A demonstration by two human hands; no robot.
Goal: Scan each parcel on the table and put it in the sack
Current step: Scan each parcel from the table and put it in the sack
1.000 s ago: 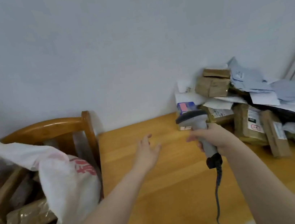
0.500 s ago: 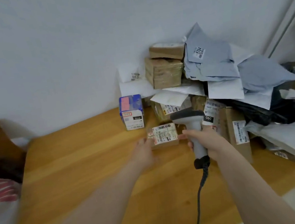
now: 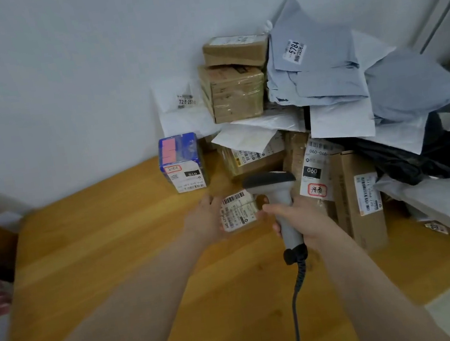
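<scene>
Against the pale wall (image 3: pixel 60 77) most parcels (image 3: pixel 321 84) remain; your left hand (image 3: pixel 206 223) holds a small brown labelled parcel (image 3: pixel 238 211), your right hand (image 3: pixel 300 217) grips the grey scanner (image 3: pixel 270 184).

Left hand (image 3: pixel 208 222) gripping, right hand (image 3: pixel 302 217) wrapped tight, both forearms outstretched

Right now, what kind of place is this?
Probably a parcel sorting point: labelled parcels heaped on a wooden table, a small parcel in the left hand, a corded scanner in the right hand.

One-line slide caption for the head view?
Left hand holds a small labelled parcel beside the scanner gripped in the right hand, parcel pile behind on the table.
</scene>
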